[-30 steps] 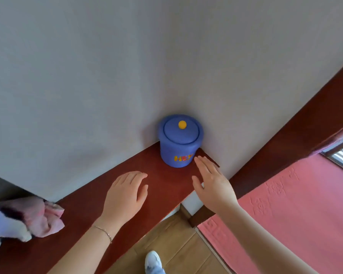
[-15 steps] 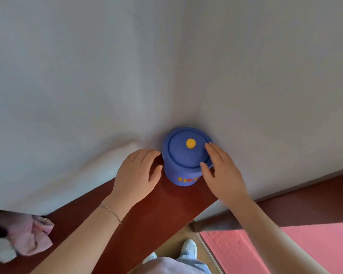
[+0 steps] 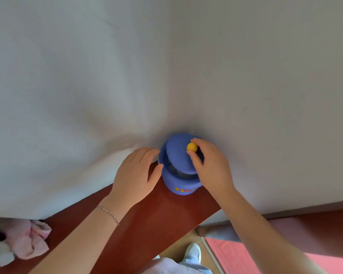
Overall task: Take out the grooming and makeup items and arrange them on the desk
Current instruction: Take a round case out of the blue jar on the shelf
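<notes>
We see a blue jar (image 3: 181,182) standing on the dark red tabletop (image 3: 147,218), tucked into the corner where two pale walls (image 3: 87,86) meet, with our right hand (image 3: 212,165) pinching the yellow knob (image 3: 191,147) of its blue lid (image 3: 178,153) and the lid tilted so a dark gap shows along its left and near edge. Our left hand (image 3: 136,175) lies against the jar's left side with fingers relaxed and nearly straight, holding nothing, a thin bracelet (image 3: 108,213) at its wrist. At the far left of the tabletop lies a crumpled pink cloth (image 3: 31,241).
</notes>
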`<state>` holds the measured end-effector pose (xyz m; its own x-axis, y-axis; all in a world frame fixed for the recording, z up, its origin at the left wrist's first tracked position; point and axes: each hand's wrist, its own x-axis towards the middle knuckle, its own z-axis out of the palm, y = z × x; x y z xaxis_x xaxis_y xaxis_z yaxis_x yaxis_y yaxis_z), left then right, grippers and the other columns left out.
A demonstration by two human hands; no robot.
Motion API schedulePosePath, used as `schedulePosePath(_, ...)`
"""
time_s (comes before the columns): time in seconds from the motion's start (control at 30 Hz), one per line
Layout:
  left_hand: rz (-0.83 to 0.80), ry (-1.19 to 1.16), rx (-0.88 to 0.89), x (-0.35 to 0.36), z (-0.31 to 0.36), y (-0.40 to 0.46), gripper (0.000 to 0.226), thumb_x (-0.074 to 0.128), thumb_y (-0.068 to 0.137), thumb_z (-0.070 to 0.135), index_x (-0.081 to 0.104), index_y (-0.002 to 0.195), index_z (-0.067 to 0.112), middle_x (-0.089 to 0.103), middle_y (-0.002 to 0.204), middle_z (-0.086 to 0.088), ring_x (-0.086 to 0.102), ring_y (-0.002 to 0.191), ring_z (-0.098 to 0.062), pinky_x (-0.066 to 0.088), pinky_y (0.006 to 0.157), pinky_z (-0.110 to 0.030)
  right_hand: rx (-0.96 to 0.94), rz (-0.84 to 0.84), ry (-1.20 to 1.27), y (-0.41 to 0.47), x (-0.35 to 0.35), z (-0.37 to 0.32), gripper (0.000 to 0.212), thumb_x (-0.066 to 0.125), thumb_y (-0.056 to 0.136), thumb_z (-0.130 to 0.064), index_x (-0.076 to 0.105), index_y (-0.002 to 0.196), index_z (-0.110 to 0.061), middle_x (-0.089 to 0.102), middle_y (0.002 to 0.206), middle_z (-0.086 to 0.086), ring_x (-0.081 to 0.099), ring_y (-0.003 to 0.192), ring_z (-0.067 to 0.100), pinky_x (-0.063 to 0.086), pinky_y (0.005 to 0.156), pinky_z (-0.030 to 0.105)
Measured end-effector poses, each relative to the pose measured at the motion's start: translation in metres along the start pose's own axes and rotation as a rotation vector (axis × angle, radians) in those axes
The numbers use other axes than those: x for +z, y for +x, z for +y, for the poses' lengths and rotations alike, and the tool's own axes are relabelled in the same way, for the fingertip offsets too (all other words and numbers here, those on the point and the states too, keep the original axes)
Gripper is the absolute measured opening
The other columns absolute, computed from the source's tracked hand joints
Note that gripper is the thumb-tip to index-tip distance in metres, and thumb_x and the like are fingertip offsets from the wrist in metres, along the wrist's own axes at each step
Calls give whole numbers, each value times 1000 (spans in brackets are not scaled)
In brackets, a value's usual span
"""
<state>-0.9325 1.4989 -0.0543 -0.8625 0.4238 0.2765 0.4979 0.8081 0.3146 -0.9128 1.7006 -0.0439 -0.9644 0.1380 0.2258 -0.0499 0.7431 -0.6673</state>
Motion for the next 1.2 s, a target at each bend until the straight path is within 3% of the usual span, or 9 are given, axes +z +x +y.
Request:
schedulePosePath(0.2,-74,31,174,-9,9,32,32,41,82,29,67,98,18,67,93,4,62,82,-17,47,63,-23,192,162,238,-3,-18,-3,22,47,97,-29,60,111,-17,62,95,-10,55,84,3,38,70,16)
schedulePosePath(0.33,-290,78,313,1,28,62,27,45,85,21,68,100,17,68,90,0,62,81,-23,44,57,-29,268,203,307,-19,-22,-5,21,45,97,-29,58,112,-22,60,90,-21,55,84,-7,39,67,6)
schedulePosePath(0.5,-509,140,191,36,47,86,32,40,94,23,62,114,10,64,112,-9,58,103,-29,48,80,-41,340,221,342,-31,-27,-1,21,46,97,-29,58,114,-26,61,90,-23,55,84,-12,39,69,3)
schedulePosePath(0.57,-596,141,118,45,55,89,32,40,96,20,61,116,8,63,115,-11,56,107,-28,46,87,-42,356,211,335,-35,-29,0,22,46,97,-30,58,114,-26,62,90,-18,57,82,-5,39,69,4)
schedulePosePath(0.77,-661,69,-46,54,66,86,30,38,97,17,63,109,6,63,111,-11,55,106,-26,45,91,-40,387,211,364,-42,-35,3,24,47,96,-31,58,117,-27,64,103,-15,58,92,3,43,81,19)
schedulePosePath(0.97,-683,-59,-139,52,73,88,29,39,95,12,64,96,-1,65,100,-17,58,100,-32,45,90,-44,396,225,389,-44,-40,6,25,48,96,-29,58,119,-26,62,109,-18,56,101,0,43,89,20)
schedulePosePath(1.1,-689,47,-108,41,82,88,28,41,95,11,53,120,4,56,119,-15,55,108,-32,45,88,-37,390,206,379,-44,-41,6,27,48,96,-29,58,120,-25,62,111,-17,56,103,1,43,89,19)
schedulePosePath(1.2,-677,-39,-102,35,81,90,29,45,93,11,51,122,7,54,123,-12,56,105,-30,45,87,-37,380,187,372,-44,-41,6,27,48,96,-29,57,121,-25,59,106,-27,55,100,-8,41,86,12)
